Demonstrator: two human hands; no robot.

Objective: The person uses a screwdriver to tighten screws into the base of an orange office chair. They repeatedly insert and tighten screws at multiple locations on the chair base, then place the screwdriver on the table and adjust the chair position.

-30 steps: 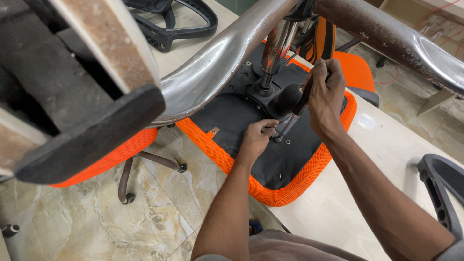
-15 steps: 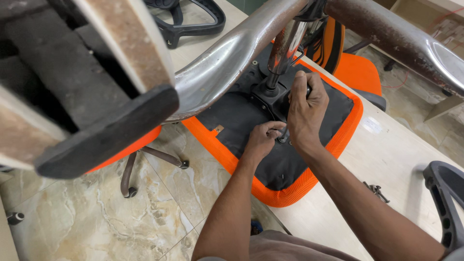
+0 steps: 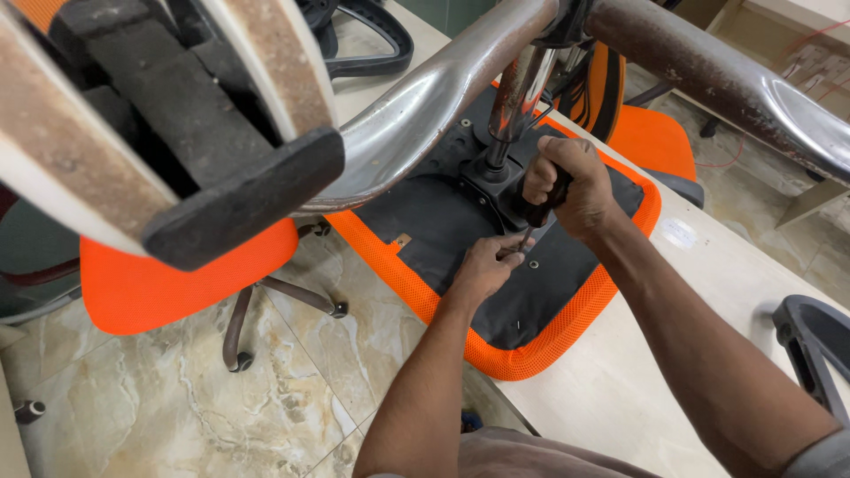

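An orange office chair seat (image 3: 518, 354) lies upside down on a light table (image 3: 620, 398), its black underside facing up. A black mechanism plate (image 3: 482, 181) with a chrome gas cylinder (image 3: 518, 97) stands on it. My right hand (image 3: 575, 190) is shut on the black handle of a screwdriver (image 3: 540, 212), held upright just right of the mechanism. My left hand (image 3: 482, 265) pinches the tool's tip at a screw hole on the underside.
A chrome chair base arm (image 3: 416, 115) with a black foot pad (image 3: 239, 208) looms close in front. A second orange chair (image 3: 177, 283) stands on the marble floor at left. A black armrest (image 3: 815, 350) lies at the table's right edge.
My right hand has dropped from the cylinder area and now grips the screwdriver handle upright. My left hand stays at the screw hole. The view has shifted slightly.
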